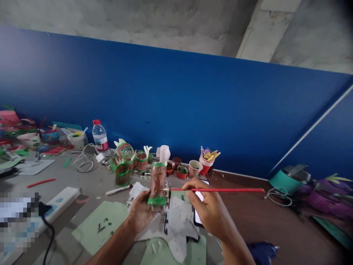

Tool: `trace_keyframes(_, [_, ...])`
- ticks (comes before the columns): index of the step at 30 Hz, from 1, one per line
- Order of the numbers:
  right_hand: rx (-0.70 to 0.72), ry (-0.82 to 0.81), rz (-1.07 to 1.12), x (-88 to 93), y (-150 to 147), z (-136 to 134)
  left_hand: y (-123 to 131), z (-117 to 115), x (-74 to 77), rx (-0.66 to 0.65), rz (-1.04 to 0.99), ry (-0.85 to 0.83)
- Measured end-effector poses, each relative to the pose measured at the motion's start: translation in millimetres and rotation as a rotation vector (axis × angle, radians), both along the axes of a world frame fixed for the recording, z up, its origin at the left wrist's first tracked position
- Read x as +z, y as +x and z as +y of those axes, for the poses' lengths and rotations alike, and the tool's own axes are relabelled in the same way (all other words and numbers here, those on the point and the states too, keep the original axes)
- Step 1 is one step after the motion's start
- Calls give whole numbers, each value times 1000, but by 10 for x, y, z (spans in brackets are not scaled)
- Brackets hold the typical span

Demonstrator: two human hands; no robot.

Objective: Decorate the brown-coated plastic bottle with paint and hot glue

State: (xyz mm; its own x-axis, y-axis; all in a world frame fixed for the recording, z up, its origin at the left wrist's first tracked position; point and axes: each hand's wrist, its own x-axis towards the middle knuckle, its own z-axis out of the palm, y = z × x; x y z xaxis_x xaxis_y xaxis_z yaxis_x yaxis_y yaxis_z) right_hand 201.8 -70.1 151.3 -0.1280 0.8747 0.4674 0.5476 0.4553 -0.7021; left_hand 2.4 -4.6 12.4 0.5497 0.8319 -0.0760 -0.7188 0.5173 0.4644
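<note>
My left hand (pixel 139 211) is closed around the lower part of a clear plastic bottle piece (pixel 157 182), held upright, with brown paint on its side and green bands at top and bottom. My right hand (pixel 205 206) pinches a long red paintbrush (pixel 228 190) that lies level, its tip at the right side of the bottle piece. Whether the bristles touch the surface I cannot tell. Beneath both hands lie white paper cut-outs (pixel 179 224) and a pale green sheet (pixel 198 250). A phone (pixel 198 217) rests partly hidden behind my right hand.
Behind stand painted plastic cups (pixel 122 175), small paint cups (pixel 182 171), a paper cup (pixel 195 168), a red cup of wooden cutlery (pixel 206 163) and a water bottle (pixel 100 138). A power strip (pixel 59 202) lies left; a blue glue gun (pixel 260 252) lies right. A blue partition (pixel 176 99) closes the back.
</note>
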Motion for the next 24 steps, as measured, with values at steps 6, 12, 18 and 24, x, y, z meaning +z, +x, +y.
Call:
trace_keyframes(6, [14,8,-26,-8,-18,19,3,10,-9,-4,10,2])
trace_keyframes(12, [-13,-41,8,14,14,0,-3,1,8,-4,-10,-7])
trace_keyframes(18, [72,-126,2,34,-3,-15,-23,12,20,-3,-29,-3])
trace_keyframes(24, [13,-80,23,28,5,-9,-13,6,43,5,-33,5])
